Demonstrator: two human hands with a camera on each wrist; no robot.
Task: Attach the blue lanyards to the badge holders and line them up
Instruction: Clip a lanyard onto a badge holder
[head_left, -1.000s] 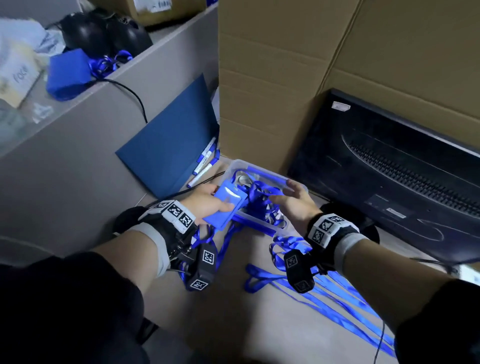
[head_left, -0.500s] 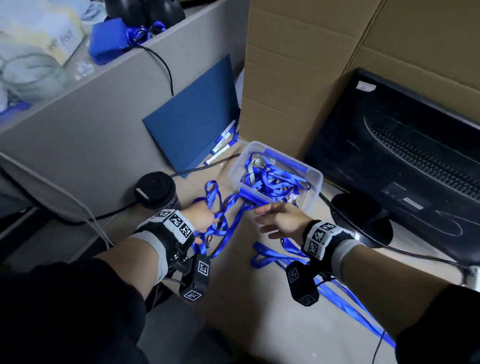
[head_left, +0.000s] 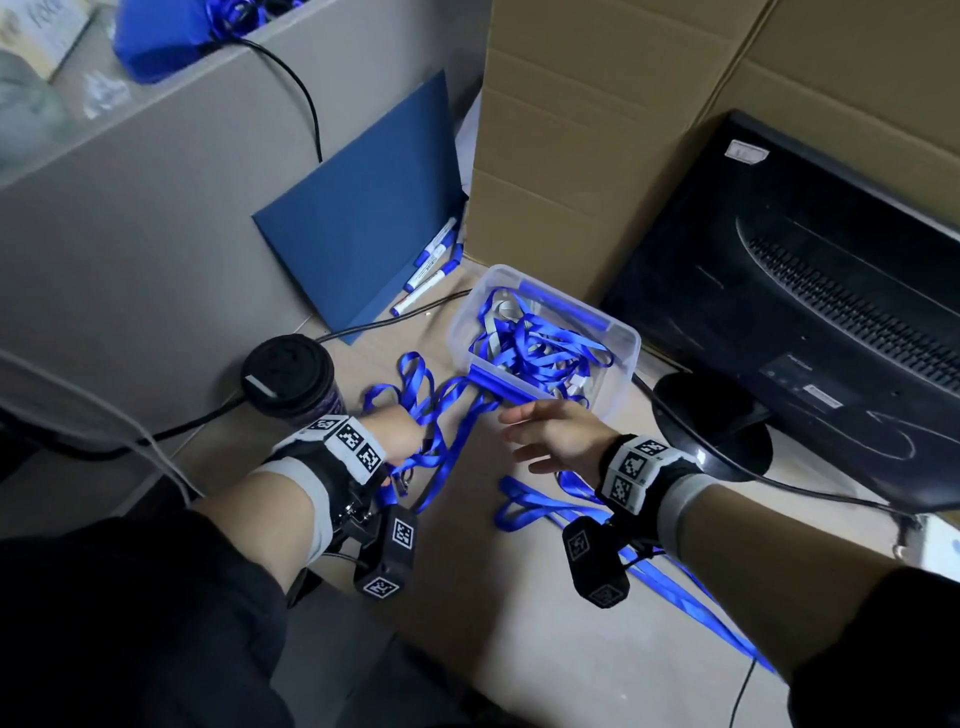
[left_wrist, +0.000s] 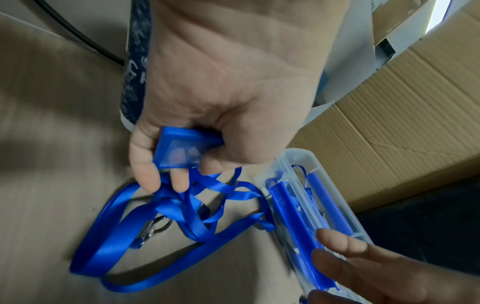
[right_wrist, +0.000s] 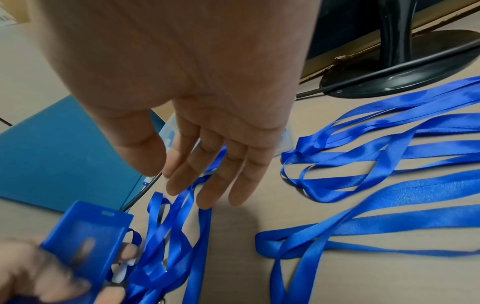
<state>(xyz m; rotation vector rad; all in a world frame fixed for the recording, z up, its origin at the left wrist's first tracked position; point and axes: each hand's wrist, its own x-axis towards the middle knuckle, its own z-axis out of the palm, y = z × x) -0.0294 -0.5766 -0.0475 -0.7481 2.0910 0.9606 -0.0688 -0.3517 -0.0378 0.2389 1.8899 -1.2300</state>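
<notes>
My left hand (head_left: 400, 436) grips a blue badge holder (left_wrist: 182, 150) together with a blue lanyard (left_wrist: 166, 207) that trails onto the desk; its metal clip (left_wrist: 153, 226) lies below the fingers. In the right wrist view the badge holder (right_wrist: 85, 238) shows at lower left, held by the left hand. My right hand (head_left: 550, 431) hovers flat, fingers straight (right_wrist: 207, 181), just in front of the clear plastic box (head_left: 618, 358) full of tangled lanyards and holding nothing. More lanyards (head_left: 540, 509) lie on the desk under my right wrist.
A black-lidded cup (head_left: 291, 374) stands left of my left hand. A dark blue folder (head_left: 363, 228) leans on the partition with marker pens (head_left: 431, 270) beside it. A cardboard box (head_left: 597, 130) and a black monitor (head_left: 810, 312) with its round base (head_left: 711, 415) crowd the back right. Cables cross the desk.
My left hand has pulled the badge holder and a lanyard out of the box toward the near left. My right hand left the box and now hovers flat in front of it.
</notes>
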